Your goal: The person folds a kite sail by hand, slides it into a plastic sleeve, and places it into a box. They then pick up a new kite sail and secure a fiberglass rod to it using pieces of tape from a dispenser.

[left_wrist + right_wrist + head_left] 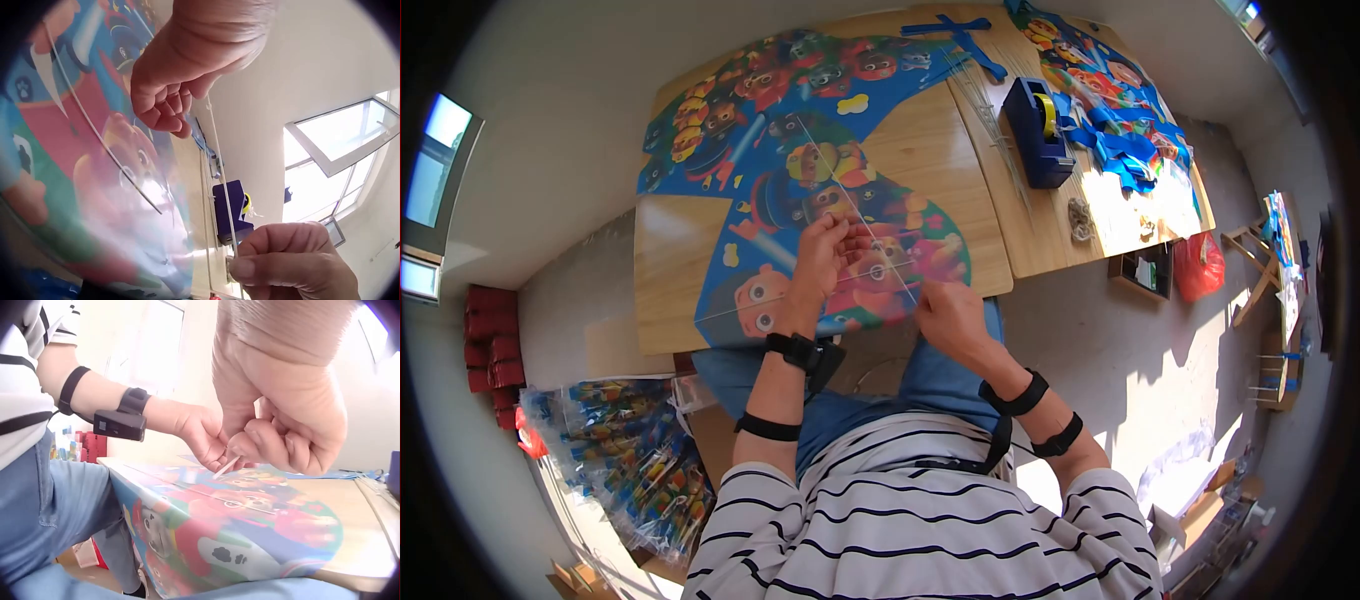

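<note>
In the head view a printed sheet point(750, 245) with cartoon dogs lies on the wooden table in front of me. A thin white rod point(220, 156) runs between my hands over it. My right hand point(955, 318), at the table's front edge, pinches the rod between thumb and curled forefinger. Farther in over the sheet, my left hand point(828, 258) holds the rod with its fingers loosely curled. Between the two hands a short piece of the rod shows in the right wrist view. A second thin rod point(103, 140) lies across the sheet.
A dark blue tape dispenser point(1038, 150) with yellow tape stands to the right, beside several loose thin rods point(990, 110). Blue strips point(1125, 155) lie over another printed sheet point(1090, 65). Plastic-wrapped bundles point(625, 460) lie at lower left, below red boxes point(492, 345).
</note>
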`<state>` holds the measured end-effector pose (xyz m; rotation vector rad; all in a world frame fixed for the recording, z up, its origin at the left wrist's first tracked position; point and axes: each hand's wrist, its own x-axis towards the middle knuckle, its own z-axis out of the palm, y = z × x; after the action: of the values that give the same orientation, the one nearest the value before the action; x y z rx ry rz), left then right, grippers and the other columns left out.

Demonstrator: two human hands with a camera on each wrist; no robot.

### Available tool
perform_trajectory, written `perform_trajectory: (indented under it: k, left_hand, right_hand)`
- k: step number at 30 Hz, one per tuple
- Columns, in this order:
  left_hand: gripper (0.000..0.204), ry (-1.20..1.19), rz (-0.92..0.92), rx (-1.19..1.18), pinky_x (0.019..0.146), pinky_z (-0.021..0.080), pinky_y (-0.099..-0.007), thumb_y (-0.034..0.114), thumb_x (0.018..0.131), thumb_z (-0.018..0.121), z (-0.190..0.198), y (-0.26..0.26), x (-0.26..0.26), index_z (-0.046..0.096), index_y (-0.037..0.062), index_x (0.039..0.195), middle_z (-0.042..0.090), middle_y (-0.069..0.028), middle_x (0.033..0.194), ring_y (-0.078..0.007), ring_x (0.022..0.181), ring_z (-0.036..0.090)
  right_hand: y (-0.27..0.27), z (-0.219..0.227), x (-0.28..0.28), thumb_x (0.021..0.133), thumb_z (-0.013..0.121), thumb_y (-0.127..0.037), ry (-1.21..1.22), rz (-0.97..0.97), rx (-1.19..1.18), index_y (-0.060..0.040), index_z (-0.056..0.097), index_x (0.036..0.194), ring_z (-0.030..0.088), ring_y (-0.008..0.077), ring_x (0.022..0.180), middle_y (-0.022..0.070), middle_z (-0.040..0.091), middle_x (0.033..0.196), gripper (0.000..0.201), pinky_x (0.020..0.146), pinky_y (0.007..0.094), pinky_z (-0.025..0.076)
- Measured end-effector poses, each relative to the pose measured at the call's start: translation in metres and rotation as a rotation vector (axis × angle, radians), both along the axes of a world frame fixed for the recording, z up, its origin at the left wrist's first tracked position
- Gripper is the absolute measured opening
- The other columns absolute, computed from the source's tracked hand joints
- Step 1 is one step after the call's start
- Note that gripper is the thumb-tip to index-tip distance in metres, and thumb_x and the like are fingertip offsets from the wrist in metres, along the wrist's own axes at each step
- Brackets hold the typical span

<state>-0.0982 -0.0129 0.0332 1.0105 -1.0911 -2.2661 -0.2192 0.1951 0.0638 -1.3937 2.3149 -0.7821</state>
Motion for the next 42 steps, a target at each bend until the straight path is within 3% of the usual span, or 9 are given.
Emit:
perform_trajectory:
  k: [3,9,18,24,27,39,42]
  left_hand:
    - [0.018,0.035,0.002,0.037,0.071,0.059,-0.0307,0.011,0.104,0.052,0.005,0.003,-0.005,0.063,0.0022,0.115,0.072,-0.0105,0.1,-0.0178,0.082,0.071]
    - [0.015,0.104,-0.071,0.048,0.073,0.062,-0.032,0.011,0.103,0.058,0.012,0.004,-0.008,0.064,0.0026,0.114,0.071,-0.0089,0.095,-0.018,0.082,0.072]
    - [0.006,0.073,-0.039,0.015,0.068,0.058,-0.0259,0.012,0.098,0.067,0.023,0.014,-0.017,0.066,0.0055,0.099,0.071,-0.0072,0.088,-0.0148,0.077,0.071]
    - [0.005,0.054,-0.056,-0.024,0.066,0.057,-0.0251,0.008,0.097,0.068,0.018,0.013,-0.023,0.065,0.0048,0.096,0.07,-0.0077,0.086,-0.0136,0.072,0.068]
    - [0.006,0.075,-0.061,-0.037,0.065,0.057,-0.0247,0.008,0.097,0.067,0.016,0.014,-0.028,0.064,0.0038,0.095,0.07,-0.0085,0.085,-0.0133,0.071,0.067]
    - [0.007,0.105,-0.094,0.054,0.065,0.058,-0.0268,0.005,0.1,0.062,0.019,0.018,-0.04,0.061,0.001,0.094,0.068,-0.0116,0.087,-0.0169,0.071,0.066]
    - [0.006,0.077,-0.081,0.047,0.065,0.058,-0.0266,0.007,0.1,0.064,0.016,0.018,-0.041,0.062,0.0031,0.096,0.069,-0.01,0.087,-0.0135,0.07,0.065]
  right_hand:
    - [0.012,0.007,-0.004,0.076,0.066,-0.012,0.01,0.004,-0.037,-0.0032,0.067,0.073,0.067,0.0421,0.073,0.021,0.067,0.072,0.009,0.064,0.0515,0.051]
    - [0.022,0.017,-0.009,0.078,0.068,-0.014,0.011,0.002,0.005,-0.0034,0.067,0.075,0.067,0.0419,0.074,0.0206,0.068,0.073,0.011,0.064,0.0508,0.052]
    - [0.031,0.013,-0.01,0.079,0.066,-0.015,0.04,0.009,0.015,-0.0046,0.065,0.075,0.067,0.042,0.07,0.0203,0.067,0.071,0.011,0.063,0.0515,0.052]
    - [0.037,0.009,-0.009,0.075,0.065,-0.013,0.053,0.0,-0.041,-0.0039,0.064,0.074,0.068,0.0422,0.069,0.0211,0.068,0.071,0.009,0.062,0.052,0.053]
    - [0.04,0.004,-0.01,0.077,0.066,-0.014,0.062,-0.009,-0.051,-0.0055,0.064,0.074,0.066,0.0405,0.069,0.0182,0.066,0.07,0.009,0.061,0.051,0.052]
    - [0.044,0.01,-0.013,0.08,0.066,-0.014,0.035,-0.035,-0.01,-0.0036,0.063,0.075,0.065,0.0437,0.071,0.0206,0.065,0.07,0.012,0.063,0.0523,0.051]
    - [0.049,0.017,-0.022,0.086,0.07,-0.021,-0.116,0.057,-0.054,-0.0013,0.069,0.084,0.068,0.0368,0.069,0.0203,0.067,0.072,0.02,0.064,0.046,0.052]
